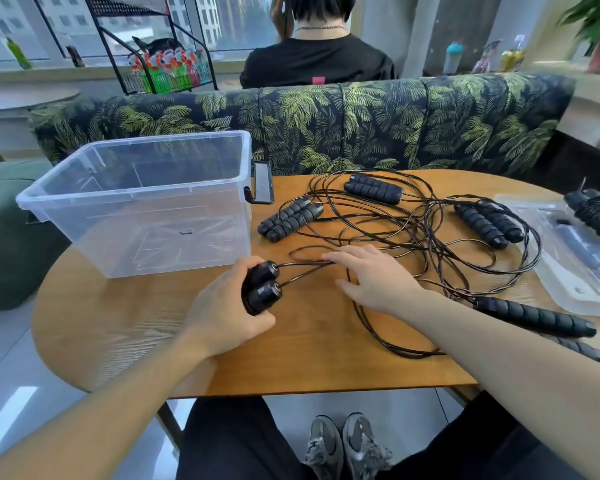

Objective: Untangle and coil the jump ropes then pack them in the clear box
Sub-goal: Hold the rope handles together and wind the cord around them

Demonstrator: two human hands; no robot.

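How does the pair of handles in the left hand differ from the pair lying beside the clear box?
The held handles are gripped by the left hand, off the table, cord ends towards the right hand. The handles by the box lie flat and untouched. The held pair's cords run under the right hand; the other pair's join the tangle. Both are black and side by side.

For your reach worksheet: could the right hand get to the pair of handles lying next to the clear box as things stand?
Probably yes: the right hand lies open on the cords, and only loose cord and bare table lie between it and that pair of handles.
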